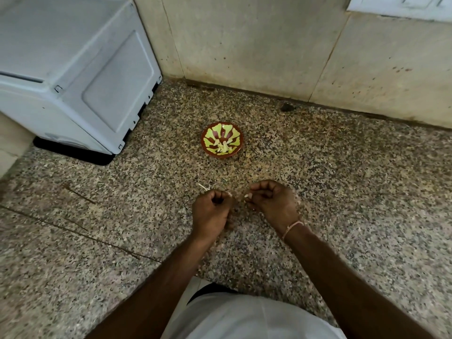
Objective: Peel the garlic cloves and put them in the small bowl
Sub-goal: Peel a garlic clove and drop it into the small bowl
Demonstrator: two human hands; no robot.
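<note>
Both hands work low over the speckled floor (342,167), close together. The right hand (274,204) pinches a small pale garlic clove (246,196) at its fingertips, grip clenched on it. The left hand (211,211) is curled too, a thin pale strip of skin (203,187) poking out past its knuckles; whether it also holds part of the clove, cannot tell. The small bowl (222,139), red-brown with green pattern, sits on the floor well beyond the grip, straight ahead, several peeled cloves (223,147) already in it. Judgement: the clove is light, firm, and probably slick once bare; its skin is papery and tears easily. Best held at the ends between fingertips, peeling from the root end.
</note>
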